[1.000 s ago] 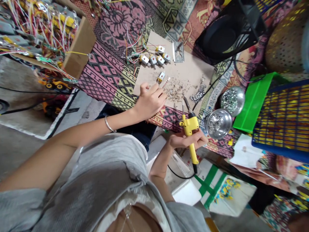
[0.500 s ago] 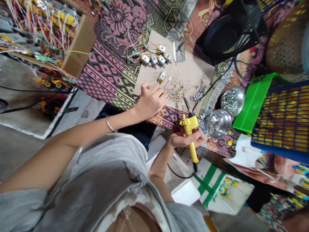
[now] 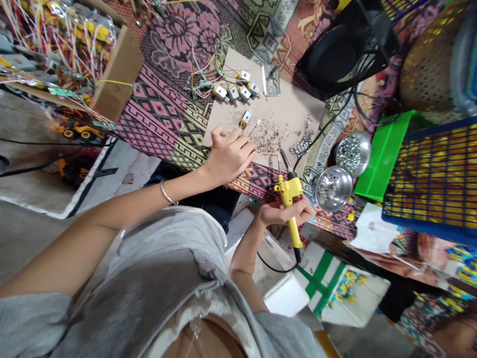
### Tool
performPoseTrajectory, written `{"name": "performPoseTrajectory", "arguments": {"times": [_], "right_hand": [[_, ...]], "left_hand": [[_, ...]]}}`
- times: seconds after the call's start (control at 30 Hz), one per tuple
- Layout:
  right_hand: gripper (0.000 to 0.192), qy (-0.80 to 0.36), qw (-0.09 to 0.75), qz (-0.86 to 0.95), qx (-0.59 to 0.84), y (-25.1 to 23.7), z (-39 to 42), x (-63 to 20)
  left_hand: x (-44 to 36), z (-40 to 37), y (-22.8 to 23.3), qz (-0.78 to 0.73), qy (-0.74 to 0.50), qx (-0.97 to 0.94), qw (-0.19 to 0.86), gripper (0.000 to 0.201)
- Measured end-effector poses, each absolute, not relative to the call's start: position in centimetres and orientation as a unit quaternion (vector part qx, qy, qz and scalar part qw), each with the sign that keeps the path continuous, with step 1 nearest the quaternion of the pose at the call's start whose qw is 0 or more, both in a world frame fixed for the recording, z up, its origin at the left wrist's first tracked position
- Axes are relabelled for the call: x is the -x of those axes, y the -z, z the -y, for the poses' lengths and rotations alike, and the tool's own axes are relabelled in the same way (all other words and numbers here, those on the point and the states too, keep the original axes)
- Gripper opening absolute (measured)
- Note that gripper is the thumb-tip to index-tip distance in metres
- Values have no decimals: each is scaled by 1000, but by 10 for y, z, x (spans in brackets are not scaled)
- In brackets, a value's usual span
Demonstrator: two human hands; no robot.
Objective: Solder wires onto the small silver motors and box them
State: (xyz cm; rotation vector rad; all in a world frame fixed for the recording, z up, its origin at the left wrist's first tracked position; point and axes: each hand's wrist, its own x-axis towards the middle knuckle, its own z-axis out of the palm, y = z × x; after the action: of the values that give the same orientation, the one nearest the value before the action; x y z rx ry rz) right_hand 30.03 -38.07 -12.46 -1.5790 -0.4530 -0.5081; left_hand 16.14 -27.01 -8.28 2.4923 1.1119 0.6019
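My right hand (image 3: 286, 211) is wrapped round a yellow soldering gun (image 3: 291, 191), whose metal tip and feed tube point up over the edge of a sheet of cardboard (image 3: 294, 102). On that cardboard my left hand (image 3: 231, 153) rests with its fingers curled; what they pinch is mostly hidden. Just beyond those fingers lies a small silver motor (image 3: 246, 118) with a yellow end, along with a thin pale piece (image 3: 255, 126). Farther up, several wired motors (image 3: 233, 93) sit in a group. Bits of solder (image 3: 302, 144) are heaped near the soldering tip.
Two metal bowls of small parts, one at the front (image 3: 333, 189), stand at the right beside a green tray (image 3: 383, 154) and a blue basket (image 3: 387, 216). A black fan (image 3: 337, 57) is behind. A carton (image 3: 119, 74) of wired motors is at left. A metal bracket (image 3: 272, 82) lies on the cardboard.
The whole view has shifted slightly, so the table things appear a little farther left. Both hands keep nearly the same pose, and the soldering gun stays in my right hand.
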Motion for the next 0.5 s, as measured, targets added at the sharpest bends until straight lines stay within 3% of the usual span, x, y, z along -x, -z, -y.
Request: {"name": "performPoseTrajectory", "arguments": {"times": [0.3,0.5], "right_hand": [[26,238,634,177,714,113,381,-291],[36,115,608,213,756,105,389,-286]], "left_hand": [[-162,268,80,-424,-245,-846,211,25],[-157,266,69,-485,-218,-808,256,22]]}}
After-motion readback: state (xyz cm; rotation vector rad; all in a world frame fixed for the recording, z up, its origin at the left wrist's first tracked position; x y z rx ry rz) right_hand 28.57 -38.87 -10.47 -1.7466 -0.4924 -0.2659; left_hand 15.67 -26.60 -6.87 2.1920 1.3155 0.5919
